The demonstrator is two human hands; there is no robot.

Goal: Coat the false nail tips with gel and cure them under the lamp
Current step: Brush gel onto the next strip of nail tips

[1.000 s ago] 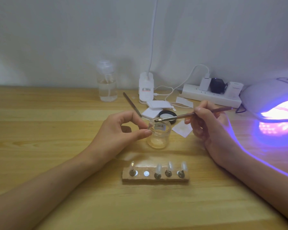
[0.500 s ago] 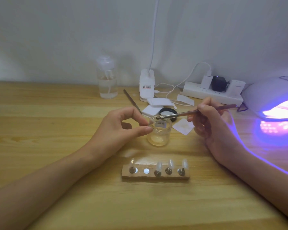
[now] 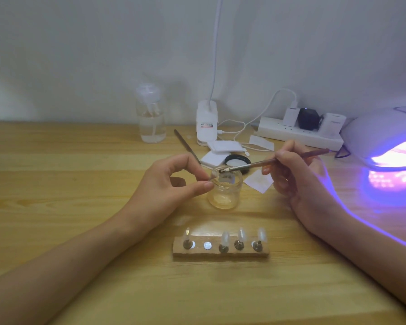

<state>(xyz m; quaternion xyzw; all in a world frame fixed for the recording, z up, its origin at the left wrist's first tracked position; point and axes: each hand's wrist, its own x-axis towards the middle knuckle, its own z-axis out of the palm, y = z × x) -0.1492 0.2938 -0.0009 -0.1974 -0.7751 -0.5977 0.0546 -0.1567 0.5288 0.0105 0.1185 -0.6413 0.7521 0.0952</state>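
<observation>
Head view, left hand [image 3: 171, 181]: thumb and forefinger pinch a pale nail tip [image 3: 213, 177] at the near rim of the jar.
Right hand [image 3: 293, 177]: fingers grip the brush [image 3: 263, 163], whose bristles meet that tip.
Jar [image 3: 224, 193]: glass, open, on the tabletop [image 3: 56, 184] between the hands.
Holder [image 3: 220, 252]: wooden block nearer the camera, carrying four nail tips [image 3: 225, 238].
Lamp [image 3: 384, 137]: far right, glowing purple.

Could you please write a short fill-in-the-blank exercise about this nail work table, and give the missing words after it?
The pale wooden block carries ___ clear false nail tips.
Its bare silver disc is ___ from the left.
The glowing white dome lamp stands at the ___ end of the wooden table.
The right hand holds a thin brown brush, its tip at the small clear glass ___.
Missing words: four; second; right; jar.
</observation>
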